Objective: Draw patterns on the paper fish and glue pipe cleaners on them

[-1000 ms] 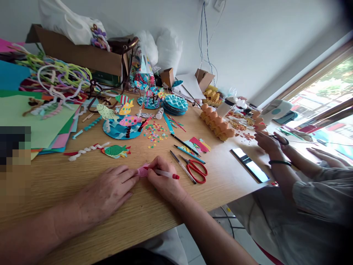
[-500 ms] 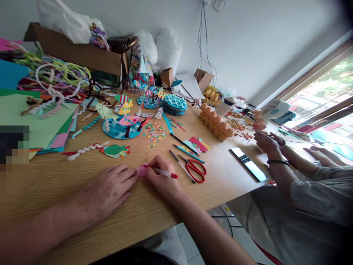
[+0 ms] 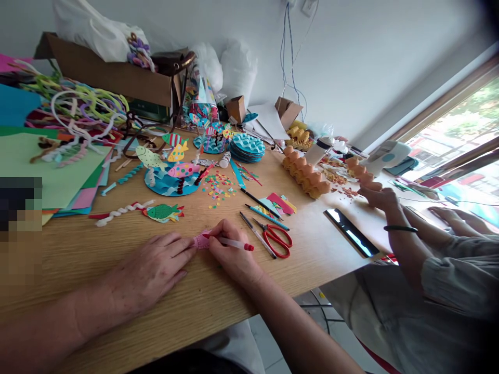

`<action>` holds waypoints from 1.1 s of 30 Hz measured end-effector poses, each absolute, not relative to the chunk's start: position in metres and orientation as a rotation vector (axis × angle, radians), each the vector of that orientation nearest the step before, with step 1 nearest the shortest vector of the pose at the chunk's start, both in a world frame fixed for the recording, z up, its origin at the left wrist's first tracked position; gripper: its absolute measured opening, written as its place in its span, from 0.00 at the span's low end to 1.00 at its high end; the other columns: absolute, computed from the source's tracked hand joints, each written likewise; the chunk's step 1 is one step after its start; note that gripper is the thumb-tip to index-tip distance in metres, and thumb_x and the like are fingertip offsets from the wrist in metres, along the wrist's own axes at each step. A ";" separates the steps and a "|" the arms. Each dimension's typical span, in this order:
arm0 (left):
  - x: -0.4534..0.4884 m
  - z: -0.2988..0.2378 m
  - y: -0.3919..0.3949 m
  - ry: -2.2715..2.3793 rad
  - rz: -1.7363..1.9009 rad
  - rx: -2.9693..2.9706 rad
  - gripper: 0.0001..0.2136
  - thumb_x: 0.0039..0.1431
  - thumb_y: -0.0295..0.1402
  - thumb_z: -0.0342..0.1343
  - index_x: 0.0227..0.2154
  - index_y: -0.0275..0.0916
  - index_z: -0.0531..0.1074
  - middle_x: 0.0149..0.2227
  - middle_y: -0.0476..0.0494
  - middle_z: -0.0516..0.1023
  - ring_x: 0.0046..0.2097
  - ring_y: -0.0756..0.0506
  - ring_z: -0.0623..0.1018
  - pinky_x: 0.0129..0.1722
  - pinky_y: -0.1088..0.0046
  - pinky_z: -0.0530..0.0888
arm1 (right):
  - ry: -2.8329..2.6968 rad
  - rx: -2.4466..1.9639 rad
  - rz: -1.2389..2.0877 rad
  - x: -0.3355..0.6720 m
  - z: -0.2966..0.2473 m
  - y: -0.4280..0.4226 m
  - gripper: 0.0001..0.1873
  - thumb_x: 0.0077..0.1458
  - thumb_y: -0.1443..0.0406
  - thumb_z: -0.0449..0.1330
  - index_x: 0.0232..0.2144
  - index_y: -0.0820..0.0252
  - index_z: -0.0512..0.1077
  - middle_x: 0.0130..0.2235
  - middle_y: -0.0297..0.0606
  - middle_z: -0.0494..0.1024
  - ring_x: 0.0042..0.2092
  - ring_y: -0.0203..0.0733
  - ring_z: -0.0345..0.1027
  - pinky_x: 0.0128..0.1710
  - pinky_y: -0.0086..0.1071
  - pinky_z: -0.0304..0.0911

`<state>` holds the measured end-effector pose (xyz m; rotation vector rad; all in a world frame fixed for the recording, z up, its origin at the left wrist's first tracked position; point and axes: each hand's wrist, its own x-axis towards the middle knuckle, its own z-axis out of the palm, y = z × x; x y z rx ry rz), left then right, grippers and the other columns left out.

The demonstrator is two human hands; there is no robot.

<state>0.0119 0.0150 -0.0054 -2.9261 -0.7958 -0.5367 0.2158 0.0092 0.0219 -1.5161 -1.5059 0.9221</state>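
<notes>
Your left hand (image 3: 150, 270) lies flat and spread on the table (image 3: 117, 244) near its front edge. It clasps nothing, and its fingertips press the left end of the small pink paper piece (image 3: 200, 241). That piece sits flat on the wood, midway along the front edge, right between your two hands. Your right hand (image 3: 232, 257) is closed around the red-capped pen (image 3: 235, 243), tip down on the pink paper.

My read is that the piece is tiny and light, so bear down through those left fingertips and keep them clear of the pen's line. Rest the heel of your right hand on the table and make short, light strokes so the paper doesn't skid or tear. The red scissors (image 3: 277, 239) lie just to the right, so mind your wrist there.

Now the containers. At the far left corner sits the big cardboard box (image 3: 109, 78), with a white plastic bag (image 3: 93, 31) bulging out of it and a twist of purple pipe cleaners (image 3: 137, 52) on top. Along the far edge there's a small open carton (image 3: 236, 108), and I can't tell what's inside it. The second small carton (image 3: 287, 110), further right, has flaps up and its inside hidden. Right of that lies the orange egg tray (image 3: 306, 175), and I see nothing sitting in it. Beyond it a co-worker's hand (image 3: 381, 200) is at the orange pieces.
</notes>
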 end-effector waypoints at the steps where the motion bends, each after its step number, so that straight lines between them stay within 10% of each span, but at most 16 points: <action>1: 0.012 -0.006 0.015 -0.810 -0.536 -2.933 0.19 0.61 0.21 0.53 0.54 0.36 0.73 0.49 0.39 0.79 0.49 0.39 0.76 0.50 0.62 0.74 | -1.504 -1.511 0.930 0.216 0.021 0.009 0.05 0.44 0.68 0.57 0.22 0.54 0.63 0.21 0.25 0.70 0.23 0.34 0.62 0.24 0.26 0.57; 33: 0.011 -0.004 0.017 -0.818 -0.527 -2.957 0.19 0.62 0.23 0.54 0.55 0.38 0.73 0.50 0.39 0.80 0.50 0.39 0.76 0.50 0.62 0.74 | -1.503 -1.524 0.803 0.218 0.015 0.011 0.05 0.44 0.69 0.55 0.22 0.54 0.63 0.20 0.26 0.67 0.24 0.35 0.61 0.24 0.27 0.55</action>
